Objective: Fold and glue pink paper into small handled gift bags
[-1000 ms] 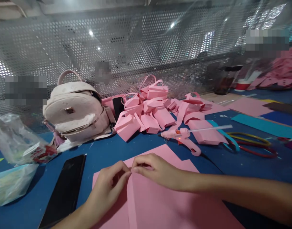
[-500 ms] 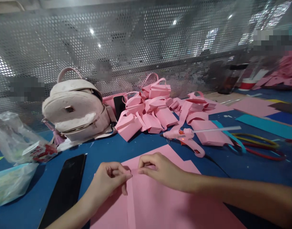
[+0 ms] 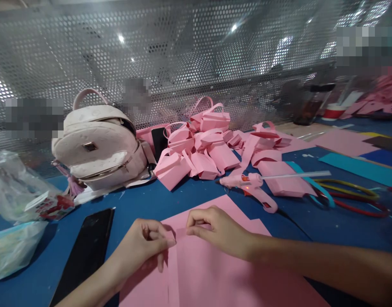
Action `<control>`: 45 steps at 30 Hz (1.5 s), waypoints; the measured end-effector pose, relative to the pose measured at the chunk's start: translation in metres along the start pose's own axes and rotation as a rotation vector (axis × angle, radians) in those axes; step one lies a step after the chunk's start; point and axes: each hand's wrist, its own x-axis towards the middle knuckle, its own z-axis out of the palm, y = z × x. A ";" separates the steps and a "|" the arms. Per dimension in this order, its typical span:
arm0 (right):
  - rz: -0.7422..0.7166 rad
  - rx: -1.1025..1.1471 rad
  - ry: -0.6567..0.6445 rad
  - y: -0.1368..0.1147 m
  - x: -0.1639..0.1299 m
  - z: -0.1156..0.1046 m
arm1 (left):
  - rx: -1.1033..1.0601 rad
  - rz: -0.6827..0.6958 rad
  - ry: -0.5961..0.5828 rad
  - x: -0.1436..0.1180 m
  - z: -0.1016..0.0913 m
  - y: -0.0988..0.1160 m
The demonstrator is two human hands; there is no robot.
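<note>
1. Pinching the upper end of a narrow folded pink paper strip [image 3: 173, 273], the left hand [image 3: 143, 241] is over the large flat pink paper sheet [image 3: 221, 277].
2. Over that sheet's upper middle, the right hand [image 3: 219, 232] has thumb and fingertips together; cannot tell whether they grip anything.
3. Beyond the sheet, a pink plastic glue gun [image 3: 251, 187] lies on the blue table [image 3: 352, 232].
4. Left of the sheet lies a long flat black rectangular object [image 3: 83, 251].
</note>
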 end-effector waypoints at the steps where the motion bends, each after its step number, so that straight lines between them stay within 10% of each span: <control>1: -0.002 -0.001 0.000 0.000 0.000 0.000 | 0.002 -0.007 -0.014 0.000 0.000 0.000; 45: -0.088 -0.206 0.096 0.008 0.004 -0.011 | 0.048 0.030 -0.025 0.002 -0.010 -0.004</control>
